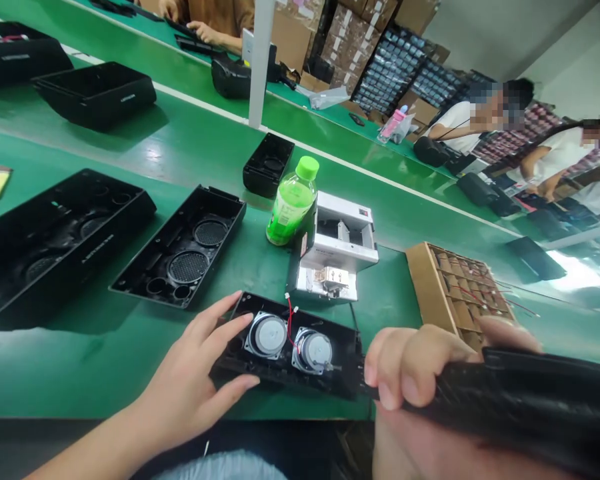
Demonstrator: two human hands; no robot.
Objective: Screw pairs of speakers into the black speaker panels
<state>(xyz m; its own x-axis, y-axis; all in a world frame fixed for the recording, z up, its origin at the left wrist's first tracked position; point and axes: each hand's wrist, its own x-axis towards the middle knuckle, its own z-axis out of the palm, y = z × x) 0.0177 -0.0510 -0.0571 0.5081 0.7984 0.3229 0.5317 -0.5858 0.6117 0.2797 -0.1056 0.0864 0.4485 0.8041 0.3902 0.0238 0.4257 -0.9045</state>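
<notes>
Currently, the left hand [193,380] lies with fingers spread wide over one end of a black speaker housing [300,383], touching it but not closed around it. The right hand [410,367] is curled around a black ribbed shell [530,407], its fingertips just beside the housing's other end. The housing lies open on a green table [380,300] and carries two round speaker drivers [267,335] side by side, with red and white wires [291,320] between them.

Just beyond stand one green-capped bottle [293,201] and one white machine [335,247], touching each other. To their left are two open black housings [180,247], one with two mesh-covered openings, and one small black box [269,165]. To the right lies one cardboard tray of wired parts [455,293]. Two people work farther along at the right, and another person's two hands show at the top.
</notes>
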